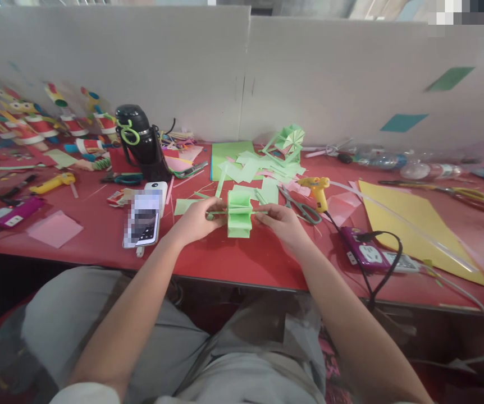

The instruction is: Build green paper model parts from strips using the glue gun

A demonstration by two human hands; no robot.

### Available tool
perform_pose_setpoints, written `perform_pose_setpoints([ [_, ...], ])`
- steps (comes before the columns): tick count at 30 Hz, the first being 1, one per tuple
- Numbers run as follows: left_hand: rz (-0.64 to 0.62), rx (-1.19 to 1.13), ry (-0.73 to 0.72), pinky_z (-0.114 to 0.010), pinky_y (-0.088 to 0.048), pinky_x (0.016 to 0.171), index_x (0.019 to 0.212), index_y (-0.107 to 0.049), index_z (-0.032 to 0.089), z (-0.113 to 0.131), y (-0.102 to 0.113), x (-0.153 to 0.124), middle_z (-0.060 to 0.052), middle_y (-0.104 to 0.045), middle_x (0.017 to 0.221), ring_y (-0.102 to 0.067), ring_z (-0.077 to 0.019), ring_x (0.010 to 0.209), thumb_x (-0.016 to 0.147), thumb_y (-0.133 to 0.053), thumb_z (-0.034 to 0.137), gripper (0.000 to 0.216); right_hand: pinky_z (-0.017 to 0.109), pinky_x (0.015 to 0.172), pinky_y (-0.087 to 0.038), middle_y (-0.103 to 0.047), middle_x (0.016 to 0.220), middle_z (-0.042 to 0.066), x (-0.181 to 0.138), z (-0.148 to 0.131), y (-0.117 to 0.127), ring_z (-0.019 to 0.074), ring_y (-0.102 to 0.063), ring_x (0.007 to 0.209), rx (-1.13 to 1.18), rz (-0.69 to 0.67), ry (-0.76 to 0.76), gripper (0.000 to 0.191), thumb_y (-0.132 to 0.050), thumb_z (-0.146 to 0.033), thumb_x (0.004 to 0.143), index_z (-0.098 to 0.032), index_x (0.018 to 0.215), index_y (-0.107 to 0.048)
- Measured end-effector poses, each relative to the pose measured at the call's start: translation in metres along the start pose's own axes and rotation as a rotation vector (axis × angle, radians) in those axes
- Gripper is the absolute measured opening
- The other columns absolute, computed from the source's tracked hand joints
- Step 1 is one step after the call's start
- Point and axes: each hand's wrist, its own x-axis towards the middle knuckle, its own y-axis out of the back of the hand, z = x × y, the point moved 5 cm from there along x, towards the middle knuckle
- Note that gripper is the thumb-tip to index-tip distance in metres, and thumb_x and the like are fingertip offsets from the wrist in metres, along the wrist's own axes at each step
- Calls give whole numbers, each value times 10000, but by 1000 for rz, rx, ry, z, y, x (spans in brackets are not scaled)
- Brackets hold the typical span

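A folded light-green paper piece (239, 213), pleated like a fan, lies on the red table (233, 258) just in front of me. My left hand (197, 220) pinches its left side, fingers closed on a thin green strip that runs across it. My right hand (279, 220) grips the right end of the same strip and paper. More green paper offcuts (263, 168) lie scattered behind it, with a finished green folded shape (289, 138) standing farther back.
Scissors (301, 206) and a yellow glue gun (316, 189) lie right of my hands; a purple power strip (366, 252) with a black cable sits near the front edge. A phone (143, 221), black bottle (141, 140), yellow sheet (419, 224) and colourful paper crafts (35, 126) surround them.
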Motion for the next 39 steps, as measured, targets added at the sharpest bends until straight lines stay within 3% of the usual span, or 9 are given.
perform_pose_setpoints([
  [9, 28, 69, 26, -343, -558, 807, 1008, -671, 202, -6, 3, 0, -78, -734, 1054, -691, -238, 992, 796, -677, 292, 230, 412, 854, -551, -733, 901, 67, -1, -1, 2, 213, -684, 855, -72, -8, 20, 308, -773, -426, 747, -191, 938, -722],
  [13, 58, 105, 38, -333, -549, 778, 987, -668, 203, -9, 6, -1, -67, -738, 1002, -690, -219, 932, 800, -678, 300, 210, 433, 945, -528, -712, 1117, 86, -3, -9, 2, 258, -649, 1086, -159, -16, 135, 334, -753, -424, 783, -227, 1047, -701],
  [17, 52, 93, 13, -314, -542, 756, 933, -682, 199, -5, 4, 0, -60, -741, 971, -689, -206, 903, 816, -657, 276, 143, 438, 1081, -452, -577, 1401, 73, -7, -25, -3, 263, -520, 1317, -205, -43, 330, 485, -741, -427, 812, -290, 1259, -613],
  [21, 54, 77, -23, -314, -536, 788, 906, -686, 200, 4, 1, 2, -42, -747, 949, -690, -198, 898, 828, -640, 250, 104, 468, 1124, -408, -490, 1495, 72, -8, -42, -11, 282, -445, 1390, -364, -139, 429, 707, -775, -424, 782, -330, 1421, -488],
  [24, 85, 74, -55, -328, -535, 832, 953, -681, 202, 12, 0, 4, -42, -748, 976, -691, -202, 924, 815, -653, 231, 144, 479, 1113, -421, -495, 1491, 74, -6, -54, -12, 295, -460, 1372, -436, -211, 454, 764, -798, -409, 758, -333, 1445, -471],
  [28, 121, 54, -95, -348, -532, 863, 1023, -667, 217, 19, -1, 4, -47, -738, 1024, -687, -213, 975, 816, -663, 239, 209, 465, 1016, -508, -548, 1414, 93, -1, -58, -1, 298, -559, 1248, -371, -253, 362, 710, -809, -382, 740, -308, 1393, -539],
  [32, 133, 27, -113, -363, -528, 884, 1080, -645, 233, 20, -3, 2, -51, -724, 1050, -680, -216, 1002, 816, -671, 246, 266, 420, 923, -557, -580, 1298, 95, 0, -48, 9, 245, -630, 1086, -303, -253, 318, 566, -795, -346, 741, -268, 1272, -614],
  [35, 145, 53, -122, -360, -528, 866, 1108, -630, 237, 19, -2, 1, -46, -720, 1029, -679, -207, 980, 817, -670, 238, 294, 407, 938, -542, -597, 1238, 83, -2, -41, 13, 224, -627, 1069, -283, -242, 352, 451, -768, -300, 754, -260, 1181, -629],
  [39, 213, 147, -130, -369, -523, 877, 1131, -613, 231, 19, 10, -2, -60, -681, 1158, -652, -210, 1030, 799, -647, 194, 335, 395, 947, -528, -590, 1245, 81, -7, -36, 16, 218, -622, 1074, -200, -214, 346, 386, -754, -263, 745, -256, 1099, -599],
])
